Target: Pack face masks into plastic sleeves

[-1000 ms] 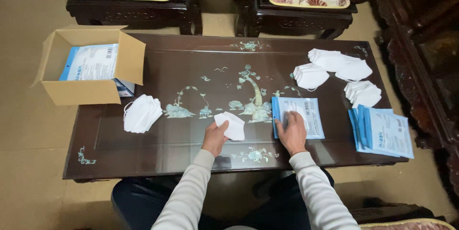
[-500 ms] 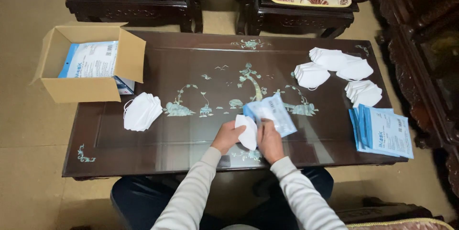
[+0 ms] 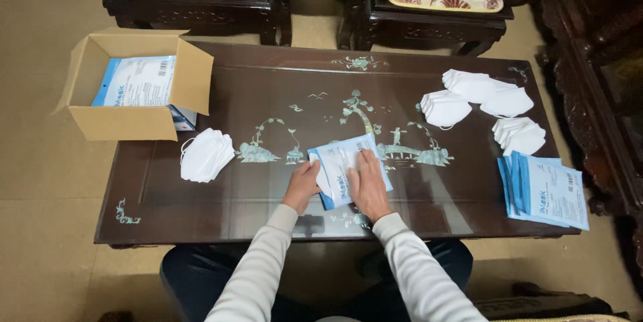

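Note:
A blue and white flat pouch (image 3: 339, 158) lies on the dark inlaid table (image 3: 268, 114) right in front of me. My right hand (image 3: 367, 185) lies flat on top of it. My left hand (image 3: 303, 185) holds the pouch's left edge, where a folded white mask (image 3: 323, 180) sits partly inside the pouch. Both sleeves are light grey.
A pile of white masks (image 3: 205, 154) lies at the left. An open cardboard box (image 3: 137, 91) holding filled pouches stands at the table's left end. More mask piles (image 3: 483, 94) lie at the far right, with a stack of empty pouches (image 3: 546, 189) at the right edge. Wooden chairs stand behind.
My right hand has dragged the pouch from the right to the middle. My left hand has brought the folded mask to its open edge, and the mask now sits partly inside.

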